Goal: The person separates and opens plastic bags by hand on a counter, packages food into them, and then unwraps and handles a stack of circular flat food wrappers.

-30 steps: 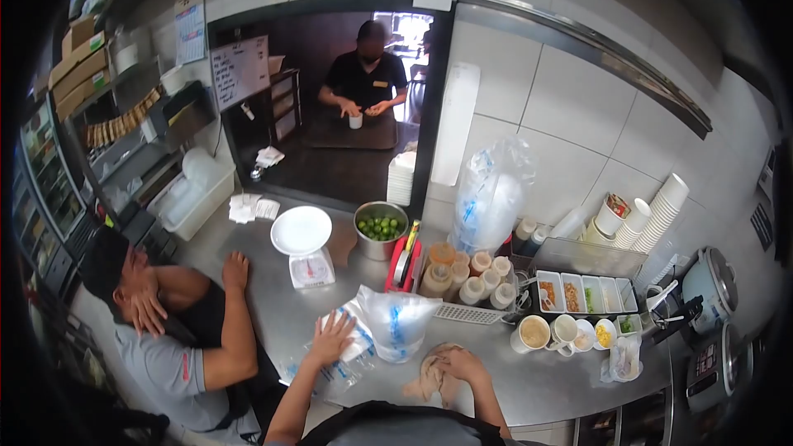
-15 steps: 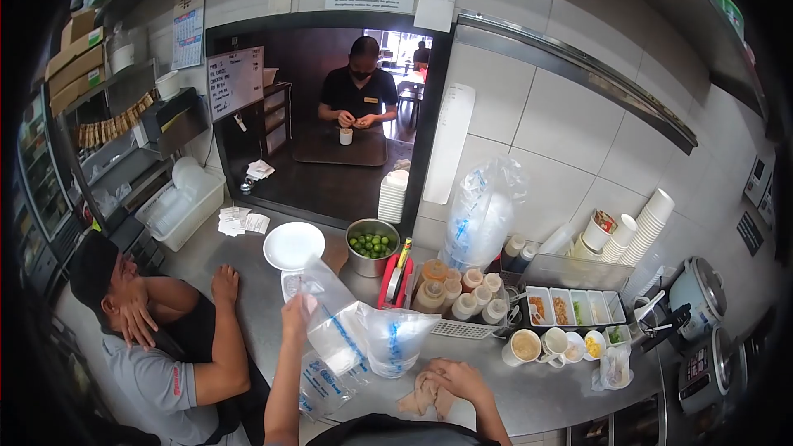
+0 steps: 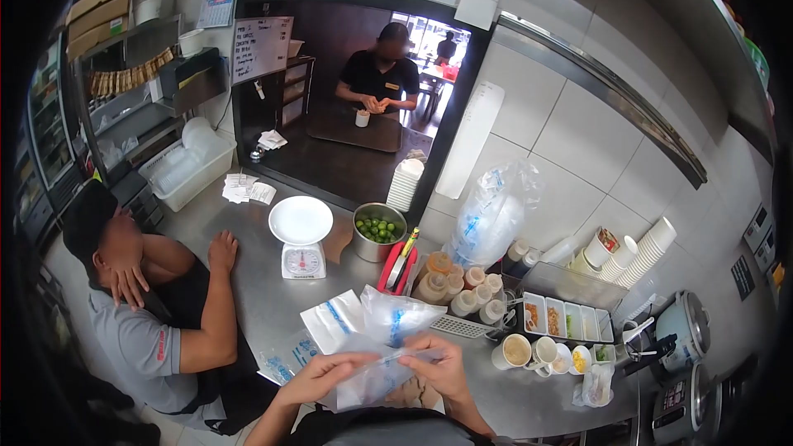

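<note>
My left hand [image 3: 326, 376] and my right hand [image 3: 439, 367] pinch the top edge of a clear plastic bag [image 3: 372, 384], one on each side, low over the steel counter. The bag hangs between them. Beneath its right part lies a pale brown, folded material [image 3: 417, 396], mostly covered; I cannot tell what it is. Just beyond my hands stands an open plastic bag with blue print [image 3: 396, 318]. Left of it lies a white packet with a blue stripe [image 3: 334, 318]. Flat printed plastic [image 3: 285, 359] rests farther left.
A kitchen scale [image 3: 302, 260], a pot of green limes [image 3: 378, 227] and a red tape dispenser [image 3: 398, 264] stand behind. Sauce bottles [image 3: 462, 285], topping trays [image 3: 566, 318] and cups [image 3: 516, 353] are right. One person [image 3: 157, 314] leans on the counter left; another [image 3: 380, 78] works beyond the hatch.
My left hand has come down and toward me with the clear bag. My right hand has left the pale brown material and now grips the bag's edge too. The view has shifted.
</note>
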`<action>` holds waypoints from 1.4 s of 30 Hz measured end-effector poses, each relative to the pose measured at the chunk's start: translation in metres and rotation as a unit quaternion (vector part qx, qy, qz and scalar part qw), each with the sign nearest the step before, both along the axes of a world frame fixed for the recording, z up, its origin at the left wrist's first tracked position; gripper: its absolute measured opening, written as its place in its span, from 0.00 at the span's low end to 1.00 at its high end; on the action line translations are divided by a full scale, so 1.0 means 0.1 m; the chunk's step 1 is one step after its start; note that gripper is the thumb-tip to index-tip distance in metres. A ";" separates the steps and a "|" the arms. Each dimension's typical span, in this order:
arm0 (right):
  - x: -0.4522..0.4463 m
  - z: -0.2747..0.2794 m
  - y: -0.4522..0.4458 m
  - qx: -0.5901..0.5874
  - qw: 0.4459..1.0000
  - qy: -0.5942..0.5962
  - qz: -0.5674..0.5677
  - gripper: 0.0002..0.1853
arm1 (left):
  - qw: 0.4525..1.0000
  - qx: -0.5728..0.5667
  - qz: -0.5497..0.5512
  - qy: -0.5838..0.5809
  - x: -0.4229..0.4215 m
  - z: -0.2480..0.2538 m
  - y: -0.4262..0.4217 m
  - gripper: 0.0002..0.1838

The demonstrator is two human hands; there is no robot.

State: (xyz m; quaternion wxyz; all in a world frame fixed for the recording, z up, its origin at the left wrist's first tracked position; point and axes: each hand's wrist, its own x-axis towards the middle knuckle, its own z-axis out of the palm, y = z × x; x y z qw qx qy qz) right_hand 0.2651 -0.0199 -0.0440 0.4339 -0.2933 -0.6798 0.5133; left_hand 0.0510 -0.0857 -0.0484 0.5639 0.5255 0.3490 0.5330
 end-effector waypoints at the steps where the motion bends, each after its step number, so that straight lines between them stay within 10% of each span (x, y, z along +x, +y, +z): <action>1: 0.01 -0.04 -0.02 -0.037 0.999 -0.026 -0.020 0.13 | 0.999 0.025 0.037 -0.008 0.02 0.05 -0.03 0.13; 14: 0.02 -0.11 -0.04 0.015 0.999 -0.009 -0.032 0.22 | 0.987 -0.020 0.161 -0.006 0.21 -0.26 0.00 0.12; 20: 0.30 -0.01 0.10 -0.292 0.845 0.384 -0.229 0.22 | 0.979 0.009 0.195 -0.054 0.06 -0.33 0.16 0.10; 23: 1.07 -0.35 0.27 -0.262 0.867 0.383 0.179 0.18 | 0.934 0.122 0.320 0.101 -0.27 -0.34 0.26 0.08; 25: 1.14 -0.23 0.18 -0.199 0.980 0.010 0.002 0.16 | 0.887 0.145 0.401 0.178 -0.47 -0.25 0.25 0.06; 29: 1.21 -0.42 0.12 0.119 0.801 -0.566 -0.154 0.11 | 0.778 0.218 0.493 0.324 -0.61 -0.02 0.28 0.07; 32: 0.93 -0.41 0.14 0.098 0.967 -0.217 -0.091 0.14 | 0.749 0.301 0.457 0.373 -0.48 -0.03 0.32 0.10; 35: 0.30 0.05 -0.10 -0.083 0.993 0.004 -0.083 0.14 | 0.823 0.342 0.320 0.322 -0.05 -0.23 0.39 0.11; 42: -0.02 -0.08 -0.05 -0.058 0.992 0.029 0.109 0.13 | 0.808 0.396 0.304 0.312 0.38 -0.23 0.06 0.08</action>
